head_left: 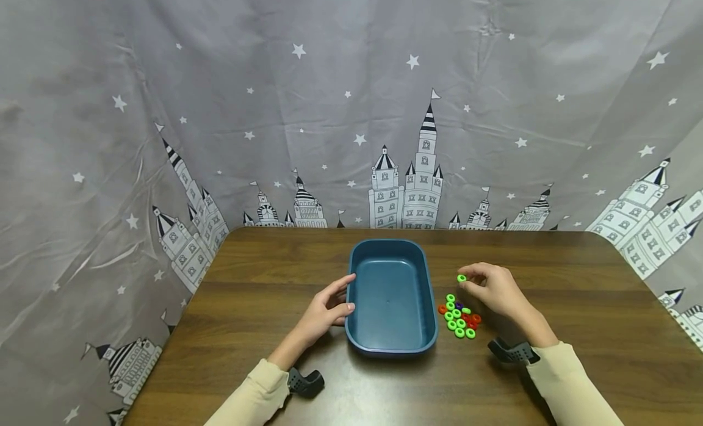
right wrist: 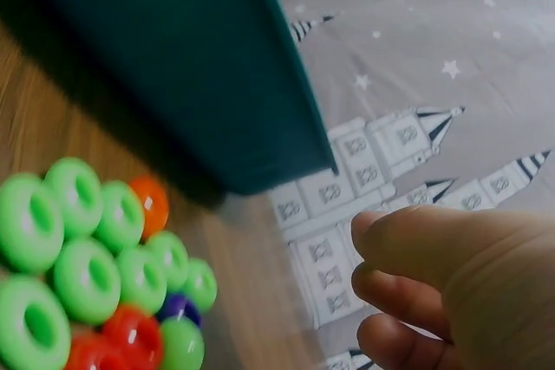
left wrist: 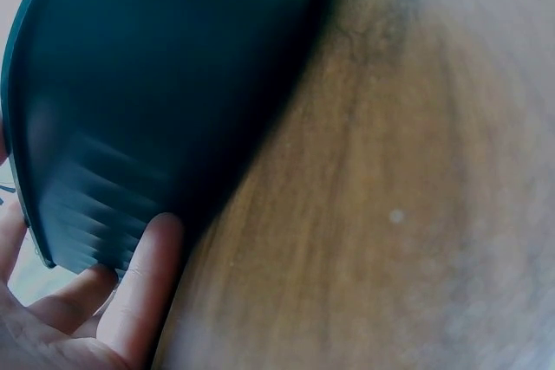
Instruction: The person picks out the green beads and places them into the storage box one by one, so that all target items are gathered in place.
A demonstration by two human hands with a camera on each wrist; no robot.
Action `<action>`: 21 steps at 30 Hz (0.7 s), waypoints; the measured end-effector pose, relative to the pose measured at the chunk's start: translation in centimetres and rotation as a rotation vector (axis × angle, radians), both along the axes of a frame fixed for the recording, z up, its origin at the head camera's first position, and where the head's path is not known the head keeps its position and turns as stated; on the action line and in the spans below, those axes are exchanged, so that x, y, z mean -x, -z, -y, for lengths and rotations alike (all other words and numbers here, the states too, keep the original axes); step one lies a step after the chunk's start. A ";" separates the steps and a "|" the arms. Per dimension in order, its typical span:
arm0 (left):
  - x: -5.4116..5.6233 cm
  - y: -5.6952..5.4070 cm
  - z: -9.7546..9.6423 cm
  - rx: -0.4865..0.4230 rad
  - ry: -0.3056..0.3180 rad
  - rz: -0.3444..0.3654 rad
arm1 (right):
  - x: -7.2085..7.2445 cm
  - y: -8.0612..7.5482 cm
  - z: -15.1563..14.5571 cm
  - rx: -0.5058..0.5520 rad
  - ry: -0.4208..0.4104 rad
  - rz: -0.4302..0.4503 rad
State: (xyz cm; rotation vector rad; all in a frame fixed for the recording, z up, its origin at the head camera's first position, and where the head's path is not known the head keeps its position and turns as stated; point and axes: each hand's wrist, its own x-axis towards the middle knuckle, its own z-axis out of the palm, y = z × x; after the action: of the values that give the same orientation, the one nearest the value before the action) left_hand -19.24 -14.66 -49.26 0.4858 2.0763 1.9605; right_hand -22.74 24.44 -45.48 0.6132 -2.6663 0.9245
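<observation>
The two hands are well apart above the worktop (head_left: 263, 273), with a blue tray (head_left: 388, 304) standing between them. The left hand (head_left: 324, 310) holds the tray by its side wall: thumb and forefinger reach the rim, and in the left wrist view a finger lies along the outer face. The right hand (head_left: 498, 288) is on the tray's other side, just off its wall, and pinches a small green ring (head_left: 459, 277) between thumb and forefinger; in the right wrist view that ring is hidden behind the fingers. Nearer the person than the right hand's fingertips, and between that hand and the tray, a loose cluster of rings lies on the worktop. Most are green rings (right wrist: 74, 282), some touching one another, and one of them looks tipped on its edge. Red rings (right wrist: 134, 335) sit at the side of the cluster toward the right hand, an orange ring (right wrist: 152, 204) at the side toward the tray, and a purple ring (right wrist: 179, 308) among the green ones. Behind each hand come a black wrist mount (head_left: 306, 383) and a cream sleeve (head_left: 252, 392). Beyond both hands, past the worktop's far edge, hangs a grey backdrop (head_left: 324, 84) printed with white stars and castles with striped spires.
</observation>
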 end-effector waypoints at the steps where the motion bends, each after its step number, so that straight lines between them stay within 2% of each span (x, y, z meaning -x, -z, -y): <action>1: 0.0 0.0 0.0 -0.004 0.001 -0.001 | 0.0 -0.2 0.3 0.008 -0.010 -0.002; 12: 0.1 -0.2 0.0 0.016 -0.011 -0.002 | 0.0 -2.6 5.2 0.069 -0.134 0.020; 21: 0.1 0.1 0.1 0.021 -0.011 0.004 | -0.4 -2.6 9.5 0.060 -0.266 0.032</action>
State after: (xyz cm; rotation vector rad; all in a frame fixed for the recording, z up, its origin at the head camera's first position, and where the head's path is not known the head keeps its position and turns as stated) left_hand -19.35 -14.71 -49.37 0.4663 2.0996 1.9417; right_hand -22.37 14.93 -42.91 0.9637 -2.6158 1.0859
